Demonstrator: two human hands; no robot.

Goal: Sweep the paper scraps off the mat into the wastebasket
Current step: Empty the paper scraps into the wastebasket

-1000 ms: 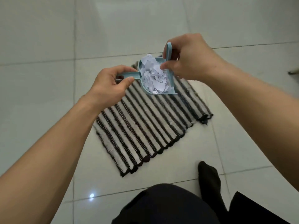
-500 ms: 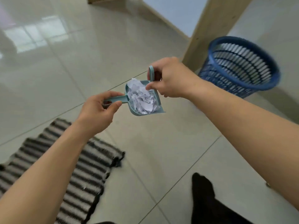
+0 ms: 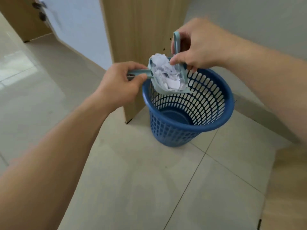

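My left hand (image 3: 119,82) grips the handle of a small pale-blue dustpan (image 3: 159,89). The pan is heaped with white paper scraps (image 3: 166,75) and hangs over the left rim of a blue slotted wastebasket (image 3: 214,117). The basket's inside shows only its bare bottom. My right hand (image 3: 199,45) holds a matching pale-blue brush (image 3: 176,43) by its handle, upright at the pan's far side, with my fingers touching the scraps. The brush's bristles are hidden behind my hand. The mat is out of view.
A tall wooden panel (image 3: 141,30) stands right behind and left of the basket. A grey wall runs to the right, and a wooden surface (image 3: 289,188) fills the lower right. A door (image 3: 26,17) shows at the upper left. Pale floor tiles (image 3: 149,180) lie below.
I have turned from the striped mat to the wastebasket. Both hands carried the loaded dustpan and brush from beside the basket to over its left rim. The mat has left the view.
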